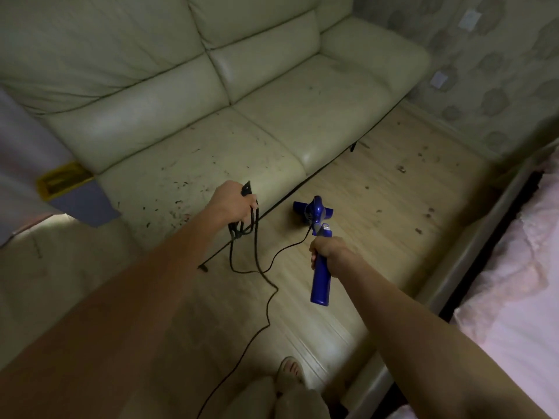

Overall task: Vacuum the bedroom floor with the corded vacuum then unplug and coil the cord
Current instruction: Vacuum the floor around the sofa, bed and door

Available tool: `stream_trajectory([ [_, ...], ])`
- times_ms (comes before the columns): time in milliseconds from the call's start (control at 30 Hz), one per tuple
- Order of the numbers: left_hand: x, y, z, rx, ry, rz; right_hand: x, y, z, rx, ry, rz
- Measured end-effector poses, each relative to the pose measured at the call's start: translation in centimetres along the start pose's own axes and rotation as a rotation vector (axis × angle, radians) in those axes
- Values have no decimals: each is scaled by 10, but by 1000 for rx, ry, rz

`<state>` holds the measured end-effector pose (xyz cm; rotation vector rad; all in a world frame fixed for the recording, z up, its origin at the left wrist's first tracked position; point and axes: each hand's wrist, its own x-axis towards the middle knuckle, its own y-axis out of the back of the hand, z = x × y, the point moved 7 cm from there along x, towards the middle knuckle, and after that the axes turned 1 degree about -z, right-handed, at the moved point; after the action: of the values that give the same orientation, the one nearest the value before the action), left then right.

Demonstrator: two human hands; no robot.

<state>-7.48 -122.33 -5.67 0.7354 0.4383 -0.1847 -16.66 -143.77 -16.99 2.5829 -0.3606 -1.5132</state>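
My right hand (328, 254) grips the handle of a blue corded stick vacuum (320, 276). Its floor head (313, 210) sits on the light wooden floor (378, 189) beside the sofa's front edge. My left hand (233, 202) holds several loops of the black cord (257, 261) above the sofa seat's edge, with a black plug end sticking up from my fist. From the vacuum the cord runs across the floor and trails back toward my feet. Dark debris bits (419, 229) lie scattered on the floor to the right of the head.
A cream leather sofa (211, 95) with dark specks on its seat fills the left and top. A bed with a pink cover (520, 282) borders the right. Two wall sockets (438, 79) sit on the patterned wall. My slippered foot (290, 371) stands at the bottom.
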Motion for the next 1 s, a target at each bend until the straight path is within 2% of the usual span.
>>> stream_trajectory([
  [100, 9, 5, 10, 39, 0, -30, -3, -10, -9, 56, 5, -11],
  [333, 43, 27, 54, 11, -59, 11, 7, -29, -45, 167, 1, -38],
  [433, 67, 32, 71, 2, -91, -12, 19, -34, -62, 196, 9, -2],
  [600, 119, 32, 103, 46, -158, -77, 52, -39, -109, 229, 1, 36],
  [700, 169, 32, 120, 50, -169, -120, 85, -32, -159, 241, 10, 95],
  [800, 207, 31, 118, 53, -159, -179, 111, -26, -188, 266, -18, 105],
  [1000, 271, 35, 132, 79, -139, -239, 139, -65, -227, 329, -81, 111],
])
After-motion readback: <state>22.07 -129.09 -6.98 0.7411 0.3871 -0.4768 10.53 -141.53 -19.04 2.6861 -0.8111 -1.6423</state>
